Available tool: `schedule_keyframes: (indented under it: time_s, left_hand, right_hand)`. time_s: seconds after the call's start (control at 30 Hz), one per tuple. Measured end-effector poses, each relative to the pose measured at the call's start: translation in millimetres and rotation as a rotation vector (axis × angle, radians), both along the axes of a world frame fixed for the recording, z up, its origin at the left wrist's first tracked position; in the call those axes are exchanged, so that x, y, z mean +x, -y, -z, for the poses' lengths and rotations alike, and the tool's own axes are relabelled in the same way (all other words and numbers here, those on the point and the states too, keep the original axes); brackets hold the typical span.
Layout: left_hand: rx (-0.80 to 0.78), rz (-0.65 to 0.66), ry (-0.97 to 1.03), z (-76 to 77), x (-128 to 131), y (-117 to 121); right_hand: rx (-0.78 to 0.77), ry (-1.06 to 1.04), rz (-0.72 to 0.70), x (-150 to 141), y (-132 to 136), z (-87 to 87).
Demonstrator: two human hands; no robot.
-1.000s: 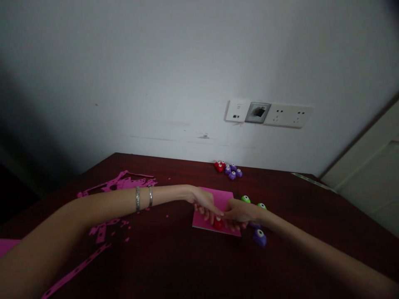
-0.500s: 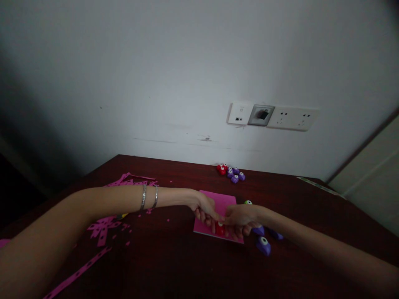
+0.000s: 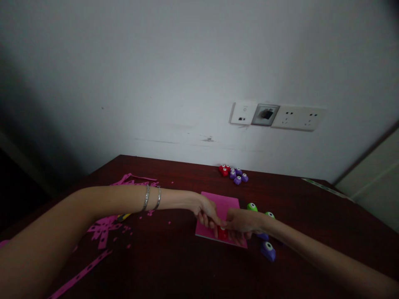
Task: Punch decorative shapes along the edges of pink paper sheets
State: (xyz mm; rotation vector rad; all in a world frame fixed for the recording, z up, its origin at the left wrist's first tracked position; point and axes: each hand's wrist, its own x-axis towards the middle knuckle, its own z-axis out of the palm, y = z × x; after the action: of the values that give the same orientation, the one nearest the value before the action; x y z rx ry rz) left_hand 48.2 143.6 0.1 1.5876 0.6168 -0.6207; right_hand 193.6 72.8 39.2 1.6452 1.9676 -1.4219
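Observation:
A red craft paper punch (image 3: 222, 235) is at the near edge of a pink sheet or pad (image 3: 220, 202) on the dark table. My left hand (image 3: 208, 214), with two bracelets on its wrist, grips the punch from the left. From the other side my right hand (image 3: 241, 224) closes on the same punch, and the thumbs meet over its top. Fingers cover much of the punch, so whether the paper's edge is in its slot cannot be seen. Beside my right hand lie green punches (image 3: 252, 207) and a purple punch (image 3: 268, 251), partly behind the forearm.
Several small red punches (image 3: 224, 170) and purple punches (image 3: 238, 180) stand by the wall at the back. Pink punched strips and scraps (image 3: 102, 232) spread over the left side, with a yellow-handled cutter (image 3: 124, 216) among them. Wall sockets (image 3: 299, 118) sit above the table.
Both hands stay on the red punch at the paper's near edge. The whole view has shifted slightly, and more of the green punches shows beyond my right forearm.

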Motion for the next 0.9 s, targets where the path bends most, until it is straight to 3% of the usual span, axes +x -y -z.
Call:
schedule_keyframes:
  time_s: [0.17, 0.27, 0.4, 0.6, 0.77, 0.9]
  left_hand:
    - [-0.046, 0.057, 0.024, 3.1, -0.2, -0.3]
    - [-0.084, 0.015, 0.024, 2.8, -0.3, 1.3]
    - [-0.121, -0.071, 0.014, 5.3, -1.2, 2.9]
    - [-0.154, -0.054, 0.051, 12.6, -1.6, 1.6]
    - [-0.177, -0.145, 0.008, 7.9, -2.3, 3.5]
    - [-0.195, -0.127, -0.031, 2.9, -1.2, 2.1]
  right_hand:
    - [-0.007, 0.012, -0.066, 3.8, -6.1, 9.5]
    - [0.006, 0.018, -0.082, 4.5, -7.9, 13.0]
    - [0.012, -0.023, -0.052, 2.4, -5.5, 9.7]
    - [0.007, -0.018, -0.081, 2.0, -5.8, 5.5]
    - [-0.002, -0.026, -0.076, 3.1, -6.5, 6.3]
    - [-0.006, -0.02, -0.046, 0.7, -4.0, 3.6]
